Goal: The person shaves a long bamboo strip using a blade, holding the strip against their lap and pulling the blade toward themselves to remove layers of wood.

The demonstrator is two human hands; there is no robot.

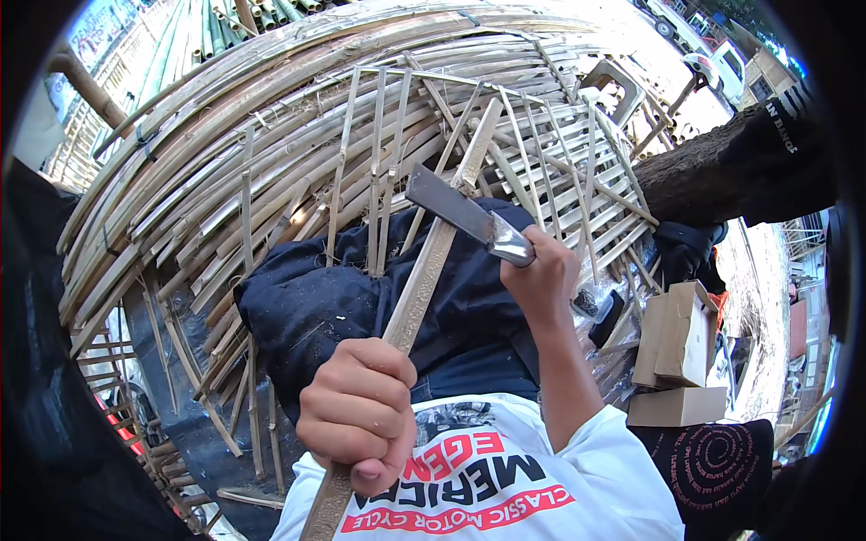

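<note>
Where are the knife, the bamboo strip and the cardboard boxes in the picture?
knife [456, 214]: head view, middle of the blade.
bamboo strip [424, 279]: head view, flat face above the left hand.
cardboard boxes [678, 335]: head view, side of the upper box.

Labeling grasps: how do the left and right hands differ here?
The left hand is a closed fist around the bamboo strip, low and near the body; the right hand is raised higher, gripping the knife by its handle. The left-hand fingers wrap fully with knuckles up; the right hand shows mostly its back, forearm extended. Both are bare and shut on something, and the blade meets the strip.
</note>
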